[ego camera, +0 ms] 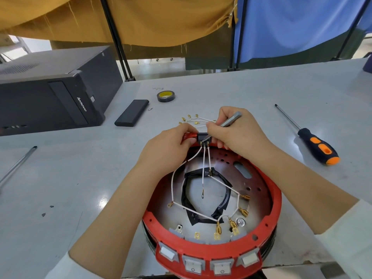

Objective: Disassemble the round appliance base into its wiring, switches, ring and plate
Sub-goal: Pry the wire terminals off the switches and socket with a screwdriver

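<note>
The round appliance base with its red ring point(275, 200) lies on the table in front of me. Inside it sits a metal plate point(251, 178) with black tape around the middle hole. White wires point(204, 168) with brass terminals run from a black socket point(202, 136) at the far rim. Several grey rocker switches point(193, 264) line the near rim. My left hand point(169, 146) grips the far rim beside the socket. My right hand point(235, 129) holds a thin metal tool point(231, 119), its tip at the socket.
A loose bundle of white wires point(193, 119) lies behind my hands. An orange-and-black screwdriver point(314, 143) is at the right, a metal rod point(18, 166) at the left. A black computer case point(52, 87), a black flat box point(131, 112) and a tape roll point(166, 96) stand farther back.
</note>
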The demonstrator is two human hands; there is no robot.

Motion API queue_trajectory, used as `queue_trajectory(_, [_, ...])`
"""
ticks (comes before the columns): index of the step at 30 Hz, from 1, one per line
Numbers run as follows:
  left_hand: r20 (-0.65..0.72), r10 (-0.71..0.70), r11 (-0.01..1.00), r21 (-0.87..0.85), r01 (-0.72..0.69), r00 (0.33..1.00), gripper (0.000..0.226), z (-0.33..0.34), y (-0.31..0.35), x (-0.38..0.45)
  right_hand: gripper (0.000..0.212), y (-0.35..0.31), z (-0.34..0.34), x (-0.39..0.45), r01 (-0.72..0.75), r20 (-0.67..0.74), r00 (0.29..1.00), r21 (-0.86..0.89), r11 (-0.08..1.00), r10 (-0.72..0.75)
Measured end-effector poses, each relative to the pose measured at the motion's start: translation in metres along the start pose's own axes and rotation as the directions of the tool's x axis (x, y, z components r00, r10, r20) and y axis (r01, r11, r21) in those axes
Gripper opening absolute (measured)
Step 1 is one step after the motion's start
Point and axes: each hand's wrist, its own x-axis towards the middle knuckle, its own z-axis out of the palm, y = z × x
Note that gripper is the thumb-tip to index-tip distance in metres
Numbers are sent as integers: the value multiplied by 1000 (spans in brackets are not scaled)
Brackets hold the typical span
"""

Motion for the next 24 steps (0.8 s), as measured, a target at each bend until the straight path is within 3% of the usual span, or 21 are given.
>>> queue_trajectory(6, [3,-2,1000,2,2,1000,17,0,0,1,33,-4,-1,2,-24,32,999,59,998,22])
queue_trajectory(13, [1,-2,1000,0,2,1000,17,0,1,1,29,-4,1,1,-43,-22,999,37,998,44])
queue_trajectory(24, [7,-5,1000,1,5,1000,16,-1,2,0,27,-5,0,6,-63,26,998,12,998,62])
